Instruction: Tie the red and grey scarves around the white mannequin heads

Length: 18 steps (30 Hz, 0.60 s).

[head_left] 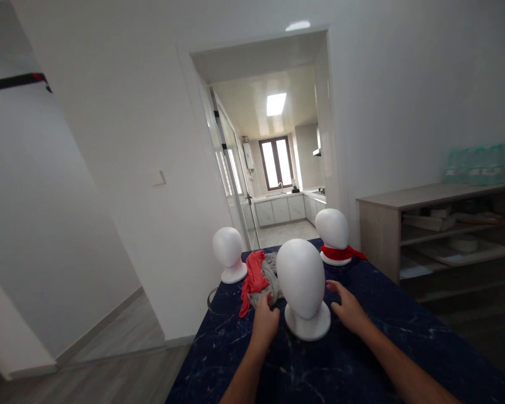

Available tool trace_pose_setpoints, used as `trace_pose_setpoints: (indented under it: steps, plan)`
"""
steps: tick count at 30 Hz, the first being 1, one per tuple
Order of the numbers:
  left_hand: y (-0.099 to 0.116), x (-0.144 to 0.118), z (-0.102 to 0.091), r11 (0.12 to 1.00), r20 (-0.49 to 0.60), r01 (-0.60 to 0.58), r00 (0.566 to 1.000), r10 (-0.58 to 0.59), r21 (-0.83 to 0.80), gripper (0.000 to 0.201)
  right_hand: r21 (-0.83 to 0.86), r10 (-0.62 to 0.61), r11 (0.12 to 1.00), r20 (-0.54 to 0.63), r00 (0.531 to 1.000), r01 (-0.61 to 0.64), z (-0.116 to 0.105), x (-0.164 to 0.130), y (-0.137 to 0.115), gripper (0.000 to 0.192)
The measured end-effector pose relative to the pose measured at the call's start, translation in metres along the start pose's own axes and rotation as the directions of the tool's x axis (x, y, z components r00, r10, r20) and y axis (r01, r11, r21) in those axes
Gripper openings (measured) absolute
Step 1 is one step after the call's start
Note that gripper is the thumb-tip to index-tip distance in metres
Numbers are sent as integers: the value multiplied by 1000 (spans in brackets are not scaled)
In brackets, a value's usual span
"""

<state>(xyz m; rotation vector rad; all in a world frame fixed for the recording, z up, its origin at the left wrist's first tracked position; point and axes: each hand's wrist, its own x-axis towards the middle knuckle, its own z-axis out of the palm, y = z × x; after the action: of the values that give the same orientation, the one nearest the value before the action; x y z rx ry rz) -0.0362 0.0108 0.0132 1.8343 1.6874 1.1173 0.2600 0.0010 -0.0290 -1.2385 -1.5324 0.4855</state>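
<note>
Ceiling light panel [276, 104]: glaring white
Kitchen window [276, 163]: blown out by daylight
Near wall [147, 123]: dim grey
Nearest mannequin head [302, 279]: softly lit
Shelf unit [379, 230]: interior deeply shadowed
Frame edges: stretched, corners darkened

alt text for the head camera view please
A person's left hand and right hand are either side of a white mannequin head on a dark blue table. A coral cloth and grey cloth lie between it and a far-left head; a far-right head has red fabric around its neck.

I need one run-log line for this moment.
left hand: open, beside front white head; right hand: open, opposite side; front white head: upright, bare; rear right head: red cloth around neck
</note>
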Motion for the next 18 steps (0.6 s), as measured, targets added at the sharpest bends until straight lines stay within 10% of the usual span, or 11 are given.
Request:
trace_pose_setpoints:
  steps: [4, 11, 18]
  plan:
    - [-9, 49, -30, 970, -98, 122, 990, -103, 210, 36, -190, 128, 969, -168, 977, -160, -3, 7, 14, 45]
    - [-16, 82, -42, 857, -102, 200, 980, -173, 474, 57, -266, 89, 955, -169, 982, -132, -1, 11, 22, 37]
    - [1, 99, -65, 947, -161, 208, 972, -171, 244, 32, -283, 111, 948, -143, 984, -148, -2, 14, 19, 37]
